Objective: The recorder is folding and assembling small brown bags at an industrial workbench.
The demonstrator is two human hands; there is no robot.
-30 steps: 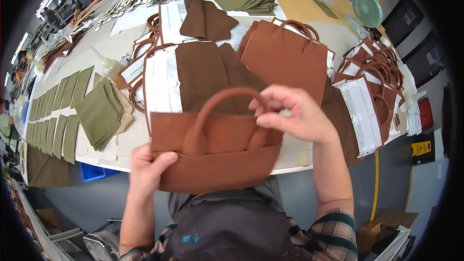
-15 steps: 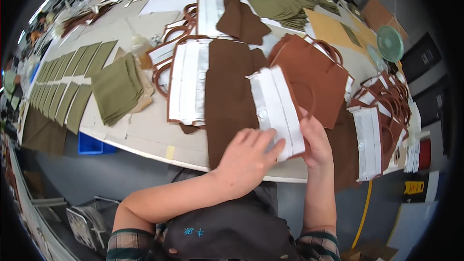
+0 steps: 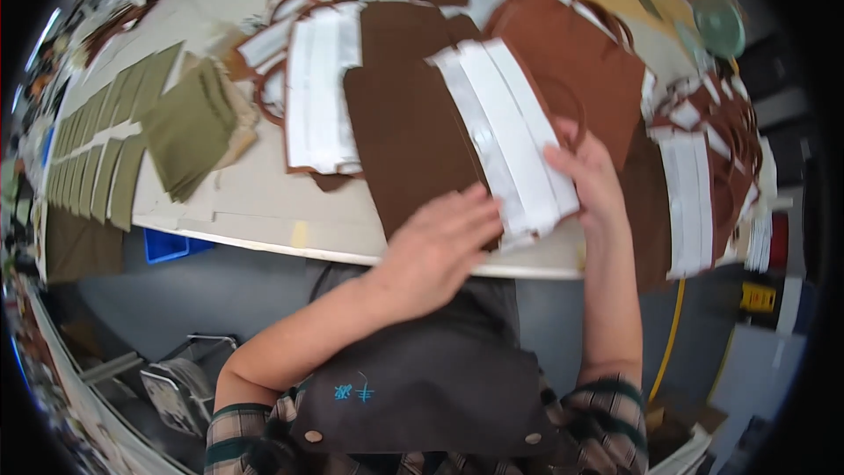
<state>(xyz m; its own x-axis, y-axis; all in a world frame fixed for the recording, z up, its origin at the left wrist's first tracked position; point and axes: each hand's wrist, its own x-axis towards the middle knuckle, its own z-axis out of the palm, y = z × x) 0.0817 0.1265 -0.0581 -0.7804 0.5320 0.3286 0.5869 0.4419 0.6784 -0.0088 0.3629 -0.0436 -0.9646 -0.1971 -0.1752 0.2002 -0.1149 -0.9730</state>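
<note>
A brown bag panel (image 3: 508, 136) with a white backing strip, a round snap and a looped brown handle lies at a slant near the table's front edge. My right hand (image 3: 593, 178) grips its right edge by the handle, thumb on the white face; the other fingers are partly hidden behind. My left hand (image 3: 442, 244) rests with outstretched fingers at the panel's lower left, over dark brown fabric (image 3: 400, 136). Left of that fabric sits another white-backed panel (image 3: 323, 88) with a handle. Rust-brown bag panels (image 3: 576, 53) with handles are piled just behind my right hand.
A stack of olive cloth pieces (image 3: 187, 127) and rows of olive strips (image 3: 98, 176) cover the table's left side. More white-backed panels (image 3: 690, 202) with bunched handles hang at the right edge. Below the table are a blue bin (image 3: 173, 247) and a folding chair (image 3: 180, 394).
The view has tilted, so the table sits higher. The held panel now lies lower on the dark fabric. My left hand has slid off its white face to the lower left edge.
</note>
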